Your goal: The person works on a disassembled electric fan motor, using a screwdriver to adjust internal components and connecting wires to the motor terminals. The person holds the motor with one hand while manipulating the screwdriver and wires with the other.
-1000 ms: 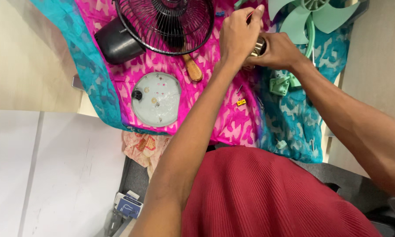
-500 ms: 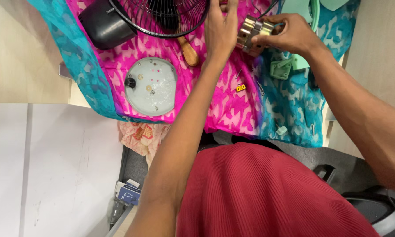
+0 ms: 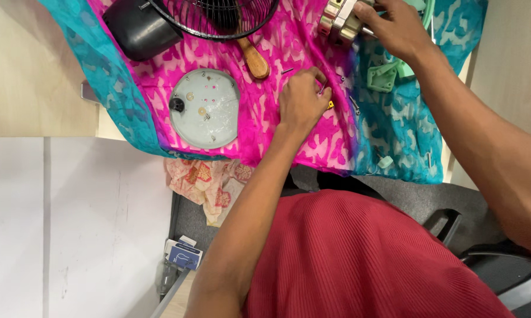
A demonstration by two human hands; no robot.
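My right hand (image 3: pixel 395 26) grips a metal fan motor (image 3: pixel 339 20) at the top edge, held over a pink and teal cloth (image 3: pixel 277 132). Lower down, my left hand (image 3: pixel 304 103) rests on the pink part of the cloth, its thumb and forefinger pinched on a small metal screw (image 3: pixel 323 89). More small screws (image 3: pixel 354 105) lie loose on the cloth just to its right. A wooden-handled screwdriver (image 3: pixel 255 59) lies just above and left of my left hand.
A round pale dish (image 3: pixel 205 109) holds several small parts. A black fan guard (image 3: pixel 212 17) and a black housing (image 3: pixel 139 29) sit at the top left. Pale green plastic parts (image 3: pixel 383 76) lie on the teal cloth. A patterned rag (image 3: pixel 209 182) hangs below the table edge.
My left hand has left the motor and come down to the cloth, where it pinches a screw. My right hand still holds the motor.
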